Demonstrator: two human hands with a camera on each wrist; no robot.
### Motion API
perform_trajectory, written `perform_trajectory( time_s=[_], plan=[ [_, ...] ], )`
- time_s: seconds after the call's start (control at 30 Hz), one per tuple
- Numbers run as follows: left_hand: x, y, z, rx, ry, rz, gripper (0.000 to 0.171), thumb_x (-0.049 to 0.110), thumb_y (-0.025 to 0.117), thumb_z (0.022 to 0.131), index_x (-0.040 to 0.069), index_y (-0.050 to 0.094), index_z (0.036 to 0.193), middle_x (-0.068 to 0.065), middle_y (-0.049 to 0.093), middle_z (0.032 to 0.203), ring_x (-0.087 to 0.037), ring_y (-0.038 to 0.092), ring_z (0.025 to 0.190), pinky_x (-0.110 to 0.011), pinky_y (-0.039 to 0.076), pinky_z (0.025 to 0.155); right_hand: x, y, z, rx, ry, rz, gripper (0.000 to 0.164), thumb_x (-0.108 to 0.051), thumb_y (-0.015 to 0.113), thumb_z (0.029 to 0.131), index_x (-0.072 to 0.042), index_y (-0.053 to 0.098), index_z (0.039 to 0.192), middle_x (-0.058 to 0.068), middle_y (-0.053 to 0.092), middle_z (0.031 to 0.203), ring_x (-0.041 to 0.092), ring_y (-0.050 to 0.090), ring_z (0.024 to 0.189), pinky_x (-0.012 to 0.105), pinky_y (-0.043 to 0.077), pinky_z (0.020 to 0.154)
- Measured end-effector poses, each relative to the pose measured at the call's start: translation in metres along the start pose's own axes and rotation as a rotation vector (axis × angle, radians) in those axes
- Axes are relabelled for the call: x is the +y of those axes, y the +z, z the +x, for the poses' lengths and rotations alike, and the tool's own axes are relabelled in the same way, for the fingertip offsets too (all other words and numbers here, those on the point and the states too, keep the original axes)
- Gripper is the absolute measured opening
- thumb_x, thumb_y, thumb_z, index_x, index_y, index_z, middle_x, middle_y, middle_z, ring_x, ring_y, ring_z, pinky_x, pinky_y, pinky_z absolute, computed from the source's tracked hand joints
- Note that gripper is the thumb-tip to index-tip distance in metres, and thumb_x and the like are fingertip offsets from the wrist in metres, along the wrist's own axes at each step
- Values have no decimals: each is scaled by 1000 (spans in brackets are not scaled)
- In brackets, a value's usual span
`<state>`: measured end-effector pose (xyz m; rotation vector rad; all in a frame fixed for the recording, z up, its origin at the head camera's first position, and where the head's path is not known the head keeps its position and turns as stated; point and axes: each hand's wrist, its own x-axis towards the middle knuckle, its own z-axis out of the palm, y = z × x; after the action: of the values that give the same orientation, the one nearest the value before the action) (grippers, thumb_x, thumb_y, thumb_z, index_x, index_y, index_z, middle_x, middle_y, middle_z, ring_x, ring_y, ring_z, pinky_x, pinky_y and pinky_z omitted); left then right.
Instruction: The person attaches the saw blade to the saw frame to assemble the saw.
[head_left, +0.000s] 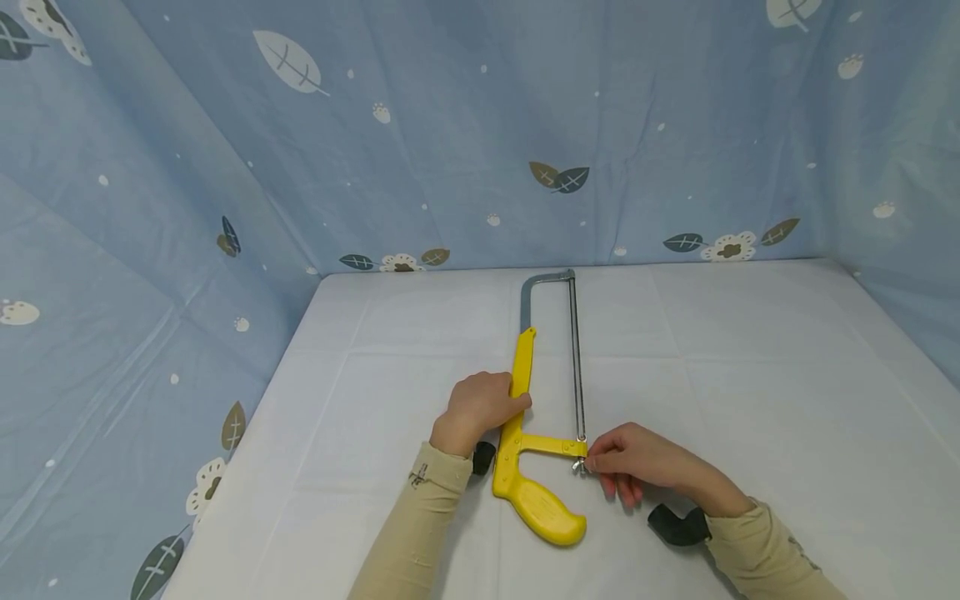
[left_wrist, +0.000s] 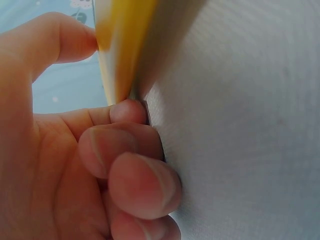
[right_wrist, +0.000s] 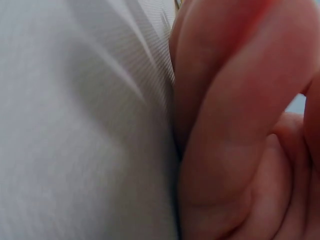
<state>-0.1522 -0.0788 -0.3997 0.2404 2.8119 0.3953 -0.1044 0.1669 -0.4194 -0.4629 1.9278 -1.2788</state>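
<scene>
Head view: left hand (head_left: 482,410) pinches one yellow hacksaw (head_left: 546,445); right hand (head_left: 637,458) pinches one wing nut (head_left: 577,467).

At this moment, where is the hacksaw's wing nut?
In the head view, the wing nut sits right of centre, just below the yellow crossbar, beside the right hand's grip.

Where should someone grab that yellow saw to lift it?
Probably by the rounded handle, from the person's near side: it looks thick, points toward that side, and lies uncovered. The left hand grips the frame farther away, and the thin blade looks a poor hold.
</scene>
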Motion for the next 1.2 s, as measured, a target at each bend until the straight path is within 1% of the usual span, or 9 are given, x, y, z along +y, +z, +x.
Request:
perform_trajectory(
  time_s=[0.2, 0.53, 0.67, 1.2],
  plan=[
    [0, 0, 0, 9, 7, 10, 30, 42, 51, 80, 14, 52, 72, 1, 42, 54, -14, 43, 46, -25, 30, 44, 2, -1, 1, 16, -11, -15, 22, -27, 57, 86, -7, 65, 89, 10, 60, 61, 13, 51, 40, 23, 40, 38],
    [0, 0, 0, 4, 1, 1, 30, 43, 52, 80, 14, 52, 73, 1, 42, 55, -14, 43, 46, -26, 31, 44, 0, 2, 1, 41, -4, 5, 25, -27, 60, 84, -3, 59, 87, 7, 57, 56, 14, 51, 39, 25, 43, 38],
    [0, 0, 0, 0, 1, 4, 30, 43, 52, 80, 14, 52, 73, 0, 42, 55, -14, 43, 47, -26, 31, 44, 1, 3, 1, 43, 4, 2, 24, -27, 60, 84, -3, 59, 85, 6, 57, 55, 13, 50, 39, 25, 42, 38],
    [0, 0, -1, 14, 14, 10, 30, 42, 52, 80, 14, 51, 71, 1, 41, 54, -14, 41, 45, -25, 31, 43, 0, 3, 2, 37, 36, 19, 35, -38, 56, 84, -5, 64, 86, 7, 58, 57, 11, 48, 38, 21, 40, 38]
  ],
)
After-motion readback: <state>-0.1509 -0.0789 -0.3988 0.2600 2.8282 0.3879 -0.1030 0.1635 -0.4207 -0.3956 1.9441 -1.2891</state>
